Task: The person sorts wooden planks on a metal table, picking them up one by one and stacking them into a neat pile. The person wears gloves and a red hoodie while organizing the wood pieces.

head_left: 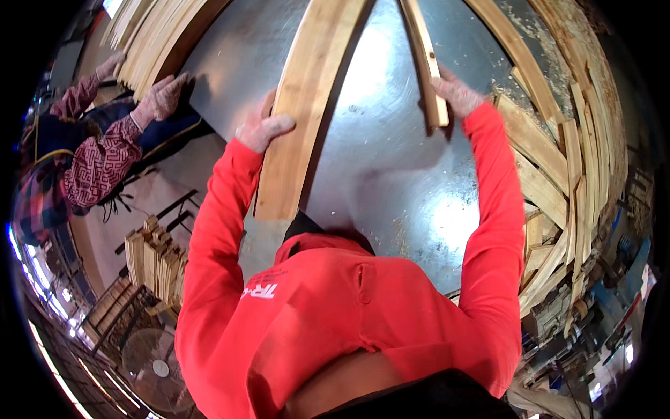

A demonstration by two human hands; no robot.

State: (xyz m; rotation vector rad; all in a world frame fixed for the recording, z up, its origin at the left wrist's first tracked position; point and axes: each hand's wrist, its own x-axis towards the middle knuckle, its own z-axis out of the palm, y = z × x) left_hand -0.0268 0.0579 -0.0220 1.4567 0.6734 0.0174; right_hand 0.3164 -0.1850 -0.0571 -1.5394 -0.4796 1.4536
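Observation:
My left hand [264, 128], in a pale glove, grips the left edge of a wide wooden board [310, 98], its thumb lying on the upper face. The board runs away from me over a shiny metal table [377, 150], its near end close to my body. Farther right, my right hand [457, 93], also gloved, is closed around a narrow wooden strip [423, 61] near its near end. The strip shows its thin edge and a small dark knot. Both pieces reach past the top of the view, so their far ends are hidden.
At left, a co-worker's gloved hands [160, 100] are beside a stack of boards [164, 42]. Loose offcuts and strips [534, 140] pile along the right, with wood shavings [537, 35] beyond. A bundle of short pieces [155, 262] and a fan [155, 366] stand lower left.

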